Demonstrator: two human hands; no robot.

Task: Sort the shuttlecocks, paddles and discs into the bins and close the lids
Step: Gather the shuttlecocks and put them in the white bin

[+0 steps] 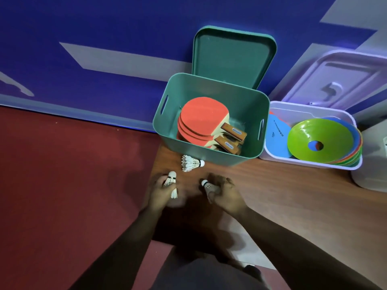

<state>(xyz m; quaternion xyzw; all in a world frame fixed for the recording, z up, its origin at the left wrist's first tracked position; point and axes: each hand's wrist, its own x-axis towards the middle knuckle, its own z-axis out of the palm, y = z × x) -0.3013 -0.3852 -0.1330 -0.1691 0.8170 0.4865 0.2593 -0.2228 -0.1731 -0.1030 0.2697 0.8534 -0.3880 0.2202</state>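
While the green bin stands open with its lid propped upright behind it, the paddles lie stacked inside. Just right of the green bin a white bin holds the coloured discs. In front of the green bin both hands hang low over the wooden floor. The left hand curls round a shuttlecock, perhaps two. The right hand grips another shuttlecock, its cork pointing left. One loose shuttlecock lies just before the green bin's front wall, crosswise, cork to the right and feathers to the left. It sits ahead of both hands, rather nearer the left. With both hands full, picking it up likely calls for spare fingers. No bin for shuttlecocks shows.
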